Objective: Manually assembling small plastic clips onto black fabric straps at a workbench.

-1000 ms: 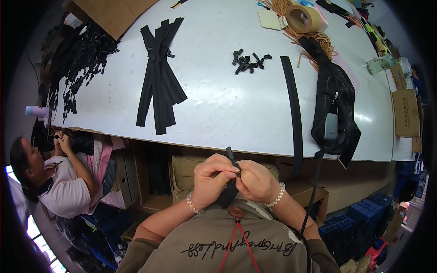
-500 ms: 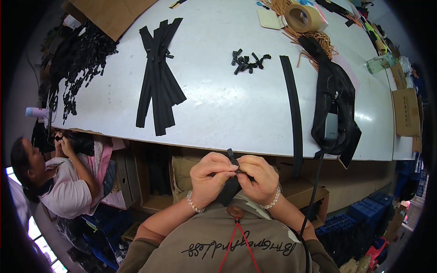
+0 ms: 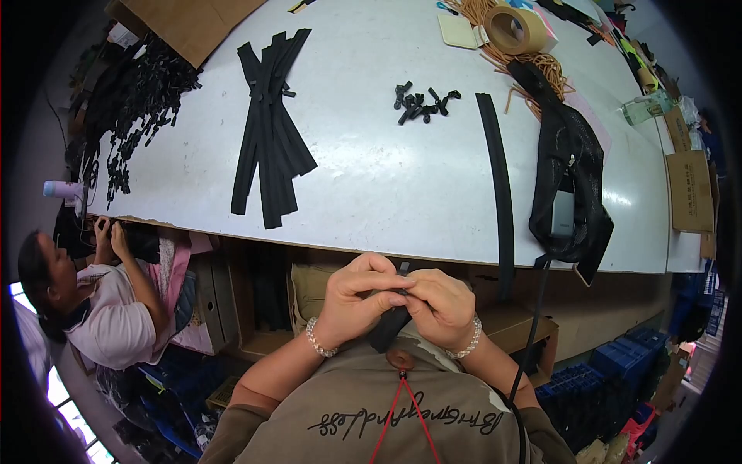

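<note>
Left hand: the left hand (image 3: 358,301) has its thumb and forefinger pinched together on a black strip (image 3: 389,331), near the strip's upper end.
Right hand: the right hand (image 3: 442,305) pinches the same strip from the other side, its fingertips meeting those of the left hand.
Black strip: it is between the two hands, in front of the shirt (image 3: 402,421) and just off the near edge of the surface (image 3: 371,182); its lower part hangs below the fingers, and a short grey-black tip (image 3: 403,267) shows above them.
Hidden part: the fingers cover the spot where they meet, so whether a separate small piece is caught there cannot be told.
Step in hand: close fingertip work on the strip's upper end, judging by the facing pinches.
Next move: it seems to call for fine, steady finger control from both hands, since the gripped spot is small and covered.
Strips: a crossed stack of black strips (image 3: 267,139) lies on the left part of the surface; a single long strip (image 3: 497,185) lies apart on the right, reaching over the near edge.
Small black pieces: a loose cluster (image 3: 425,108) lies between the stack and the long strip.
Pouch: a black mesh pouch (image 3: 572,143) holding a grey device (image 3: 563,216) lies right of the long strip.
Far right: a roll of tape (image 3: 533,32) sits among tan cords (image 3: 550,71).
Co-worker: a seated person (image 3: 116,309) is at the left, both hands raised near the surface's edge.
</note>
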`<state>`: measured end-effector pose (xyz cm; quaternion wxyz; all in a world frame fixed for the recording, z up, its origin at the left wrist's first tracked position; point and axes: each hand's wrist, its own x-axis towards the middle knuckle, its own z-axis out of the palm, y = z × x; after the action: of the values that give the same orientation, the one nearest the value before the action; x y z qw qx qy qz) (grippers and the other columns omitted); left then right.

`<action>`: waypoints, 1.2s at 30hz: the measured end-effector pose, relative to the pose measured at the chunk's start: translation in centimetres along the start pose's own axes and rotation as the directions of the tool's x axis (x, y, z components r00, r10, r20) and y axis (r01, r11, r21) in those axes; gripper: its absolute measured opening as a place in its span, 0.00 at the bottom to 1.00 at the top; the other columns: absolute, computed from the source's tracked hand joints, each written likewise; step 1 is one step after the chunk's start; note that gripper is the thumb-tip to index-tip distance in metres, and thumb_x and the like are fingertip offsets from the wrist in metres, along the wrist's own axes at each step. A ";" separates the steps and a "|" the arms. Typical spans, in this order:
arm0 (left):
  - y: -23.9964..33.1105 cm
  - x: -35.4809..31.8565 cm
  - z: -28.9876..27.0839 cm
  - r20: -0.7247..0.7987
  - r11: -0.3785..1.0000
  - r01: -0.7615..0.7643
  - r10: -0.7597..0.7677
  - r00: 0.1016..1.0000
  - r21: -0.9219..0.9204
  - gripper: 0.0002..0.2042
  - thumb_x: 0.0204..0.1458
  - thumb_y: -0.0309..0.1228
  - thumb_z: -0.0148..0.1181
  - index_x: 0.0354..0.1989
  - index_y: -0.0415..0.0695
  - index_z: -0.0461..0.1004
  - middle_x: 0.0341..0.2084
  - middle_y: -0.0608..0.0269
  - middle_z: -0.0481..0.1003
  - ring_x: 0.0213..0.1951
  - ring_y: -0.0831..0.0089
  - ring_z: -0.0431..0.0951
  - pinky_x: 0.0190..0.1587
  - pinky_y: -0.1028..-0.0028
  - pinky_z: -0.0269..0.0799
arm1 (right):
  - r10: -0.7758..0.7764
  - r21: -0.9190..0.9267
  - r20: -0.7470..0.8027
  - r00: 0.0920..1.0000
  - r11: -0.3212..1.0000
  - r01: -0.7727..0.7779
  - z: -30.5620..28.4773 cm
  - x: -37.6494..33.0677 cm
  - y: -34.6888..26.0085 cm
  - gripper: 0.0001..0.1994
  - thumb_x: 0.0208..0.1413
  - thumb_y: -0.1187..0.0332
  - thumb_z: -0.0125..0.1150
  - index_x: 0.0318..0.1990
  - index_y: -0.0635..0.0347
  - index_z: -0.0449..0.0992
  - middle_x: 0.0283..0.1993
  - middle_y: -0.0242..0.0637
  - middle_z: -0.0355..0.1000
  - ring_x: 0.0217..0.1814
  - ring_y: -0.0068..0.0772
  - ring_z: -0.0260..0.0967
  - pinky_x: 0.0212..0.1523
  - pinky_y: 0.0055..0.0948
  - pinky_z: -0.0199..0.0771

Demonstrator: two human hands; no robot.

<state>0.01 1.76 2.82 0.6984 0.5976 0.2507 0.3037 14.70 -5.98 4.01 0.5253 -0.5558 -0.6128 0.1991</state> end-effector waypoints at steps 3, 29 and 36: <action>0.0 -0.1 0.0 0.004 1.000 -0.025 0.025 1.000 -0.017 0.11 0.40 0.21 0.65 0.35 0.43 0.79 0.27 0.66 0.70 0.31 0.78 0.68 0.33 0.81 0.65 | -0.075 0.027 0.012 0.997 0.997 0.075 0.0 0.1 -0.1 0.07 0.43 0.80 0.58 0.33 0.68 0.72 0.31 0.44 0.70 0.28 0.41 0.70 0.25 0.29 0.69; -0.9 -0.3 0.7 -0.089 0.954 0.141 -0.169 0.982 -0.263 0.08 0.47 0.20 0.61 0.37 0.36 0.75 0.30 0.64 0.74 0.31 0.81 0.72 0.33 0.82 0.69 | 0.085 0.099 0.029 0.996 0.991 -0.087 0.4 -0.4 0.7 0.03 0.47 0.78 0.56 0.29 0.67 0.69 0.29 0.40 0.66 0.28 0.36 0.65 0.29 0.24 0.66; -2.6 -1.8 0.5 -0.040 0.827 0.406 -0.456 0.889 -0.389 0.08 0.49 0.20 0.59 0.38 0.36 0.71 0.30 0.65 0.74 0.31 0.82 0.73 0.34 0.83 0.70 | 0.665 0.671 0.183 0.724 0.453 -0.586 2.0 -4.0 1.4 0.07 0.53 0.77 0.50 0.39 0.67 0.70 0.45 0.37 0.64 0.36 0.17 0.64 0.35 0.17 0.65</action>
<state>-0.55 -0.13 0.31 0.8307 0.3615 0.3629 0.2182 12.97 -8.42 0.42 0.6127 -0.5135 -0.2152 0.5609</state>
